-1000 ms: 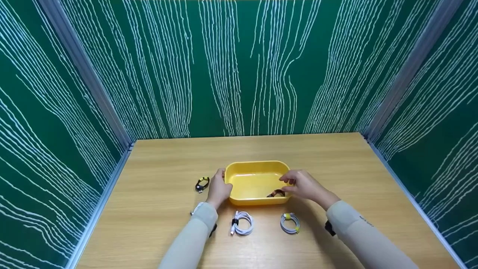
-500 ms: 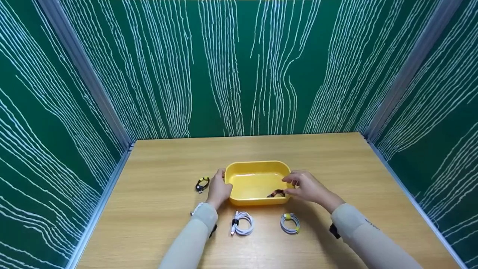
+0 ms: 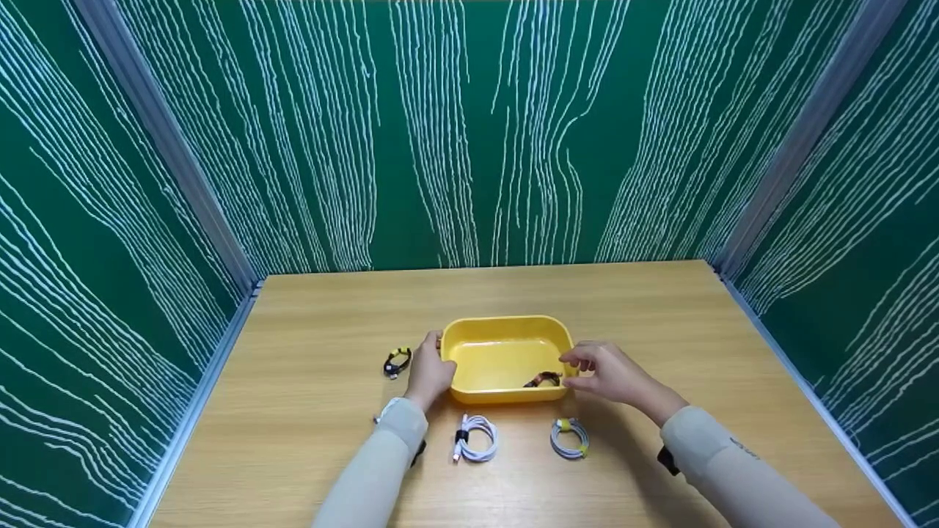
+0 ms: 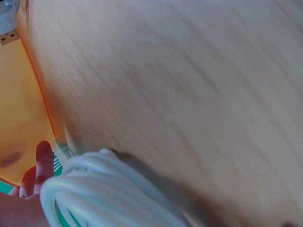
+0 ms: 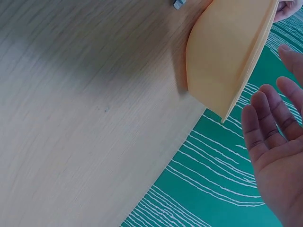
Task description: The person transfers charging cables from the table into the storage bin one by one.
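A yellow plastic bin (image 3: 506,397) sits on the table, with a dark coiled cable (image 3: 541,378) with orange bands lying in its front right corner. My left hand (image 3: 431,372) grips the bin's left end, thumb over the rim and fingers outside. In the left wrist view, that hand's fingertips (image 4: 44,156) show against the bin wall. My right hand (image 3: 612,374) is at the bin's right end, holding nothing. The right wrist view shows the right hand (image 5: 279,142) with fingers spread and slightly bent, apart from the bin wall (image 5: 218,56).
In front of the bin lie a white coiled cable (image 3: 478,438) with a black strap and a grey coiled cable (image 3: 570,438) with yellow ties. Left of it is a black cable (image 3: 397,362) with yellow ties. Another pale cable (image 3: 378,419) is mostly hidden by the left wrist.
My right hand has drawn back to the right, off the dark cable and out of the bin. The cable stays in the bin. My left hand has not moved.
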`<state>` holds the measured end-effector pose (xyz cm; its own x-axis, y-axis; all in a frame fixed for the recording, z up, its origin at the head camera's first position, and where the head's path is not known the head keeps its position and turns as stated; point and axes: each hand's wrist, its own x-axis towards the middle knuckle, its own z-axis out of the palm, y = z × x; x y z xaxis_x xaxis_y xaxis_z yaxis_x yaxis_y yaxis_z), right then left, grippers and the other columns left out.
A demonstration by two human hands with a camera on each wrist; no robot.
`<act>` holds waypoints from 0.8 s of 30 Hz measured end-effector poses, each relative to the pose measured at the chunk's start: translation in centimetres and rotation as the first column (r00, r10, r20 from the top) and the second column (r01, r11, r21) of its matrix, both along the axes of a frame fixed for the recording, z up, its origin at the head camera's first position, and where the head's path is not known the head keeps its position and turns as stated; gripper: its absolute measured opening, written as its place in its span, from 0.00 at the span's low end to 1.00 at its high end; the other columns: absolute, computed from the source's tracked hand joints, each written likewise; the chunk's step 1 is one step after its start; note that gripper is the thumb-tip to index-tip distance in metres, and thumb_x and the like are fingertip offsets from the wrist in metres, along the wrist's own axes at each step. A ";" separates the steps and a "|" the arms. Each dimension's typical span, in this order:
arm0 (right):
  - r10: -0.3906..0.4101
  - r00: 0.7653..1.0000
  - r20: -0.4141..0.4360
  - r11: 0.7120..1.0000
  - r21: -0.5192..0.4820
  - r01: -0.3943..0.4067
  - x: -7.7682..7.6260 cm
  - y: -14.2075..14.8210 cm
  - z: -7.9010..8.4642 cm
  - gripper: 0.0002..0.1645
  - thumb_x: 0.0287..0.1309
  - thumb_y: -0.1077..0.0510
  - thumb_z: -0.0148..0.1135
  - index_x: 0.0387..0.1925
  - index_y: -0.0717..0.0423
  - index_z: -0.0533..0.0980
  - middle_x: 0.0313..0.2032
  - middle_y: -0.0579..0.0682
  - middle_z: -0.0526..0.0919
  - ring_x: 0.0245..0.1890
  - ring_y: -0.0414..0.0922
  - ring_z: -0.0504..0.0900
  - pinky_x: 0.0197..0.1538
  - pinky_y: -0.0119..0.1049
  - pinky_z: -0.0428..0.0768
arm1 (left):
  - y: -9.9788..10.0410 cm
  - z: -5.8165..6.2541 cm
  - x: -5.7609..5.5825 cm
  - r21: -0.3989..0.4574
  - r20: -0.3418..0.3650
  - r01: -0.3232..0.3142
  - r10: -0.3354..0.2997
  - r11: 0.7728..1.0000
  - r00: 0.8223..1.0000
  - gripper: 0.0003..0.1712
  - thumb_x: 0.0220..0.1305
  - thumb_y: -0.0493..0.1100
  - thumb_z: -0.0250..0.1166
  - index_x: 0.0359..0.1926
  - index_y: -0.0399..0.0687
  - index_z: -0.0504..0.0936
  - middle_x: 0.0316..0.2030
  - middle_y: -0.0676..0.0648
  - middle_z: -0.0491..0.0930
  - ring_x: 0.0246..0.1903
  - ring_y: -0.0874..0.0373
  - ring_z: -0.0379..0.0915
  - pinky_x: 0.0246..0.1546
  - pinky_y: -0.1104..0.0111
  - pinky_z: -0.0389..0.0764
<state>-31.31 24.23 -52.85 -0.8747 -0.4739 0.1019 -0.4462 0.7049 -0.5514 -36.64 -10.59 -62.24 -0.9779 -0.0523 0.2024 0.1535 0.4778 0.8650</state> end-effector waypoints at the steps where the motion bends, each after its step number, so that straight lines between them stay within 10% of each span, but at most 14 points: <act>1: 0.001 1.000 0.002 1.000 -0.003 -0.001 0.0 0.1 0.0 0.20 0.62 0.55 0.80 0.54 0.58 0.88 0.44 0.56 0.89 0.42 0.50 0.82 0.48 0.45 0.89 | 0.0 -0.2 -0.1 -0.004 0.005 -0.001 0.001 1.000 1.000 0.37 0.48 0.28 0.63 0.65 0.33 0.77 0.49 0.35 0.87 0.46 0.47 0.84 0.49 0.59 0.87; 8: 0.021 1.000 -0.001 1.000 -0.006 -0.021 0.3 0.2 0.1 0.19 0.61 0.57 0.80 0.52 0.57 0.88 0.41 0.56 0.88 0.41 0.49 0.81 0.50 0.54 0.89 | 0.1 -1.1 -0.6 -0.009 -0.003 -0.014 0.014 1.000 1.000 0.36 0.49 0.27 0.62 0.65 0.33 0.77 0.51 0.33 0.87 0.45 0.47 0.84 0.45 0.61 0.87; 18: 0.040 0.997 0.061 0.999 0.008 -0.040 0.8 0.0 0.2 0.19 0.62 0.58 0.80 0.52 0.60 0.87 0.44 0.57 0.89 0.44 0.55 0.83 0.54 0.57 0.88 | 0.5 2.3 1.4 0.015 0.096 -0.002 0.000 1.000 0.995 0.35 0.55 0.25 0.61 0.68 0.33 0.75 0.56 0.32 0.85 0.52 0.43 0.84 0.54 0.54 0.89; 24: 0.111 0.994 -0.002 0.993 0.028 -0.111 1.1 0.0 0.0 0.18 0.59 0.57 0.81 0.49 0.62 0.88 0.40 0.56 0.90 0.39 0.45 0.82 0.46 0.44 0.88 | 0.9 3.3 2.0 -0.007 0.119 -0.022 0.022 1.000 0.993 0.36 0.55 0.25 0.62 0.69 0.34 0.76 0.56 0.34 0.85 0.53 0.43 0.84 0.56 0.53 0.87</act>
<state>-30.19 24.20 -52.88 -0.8159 -0.5710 0.0903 -0.5246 0.6657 -0.5306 -34.68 -9.70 -58.91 -0.9937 -0.0732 0.0850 0.0390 0.4847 0.8738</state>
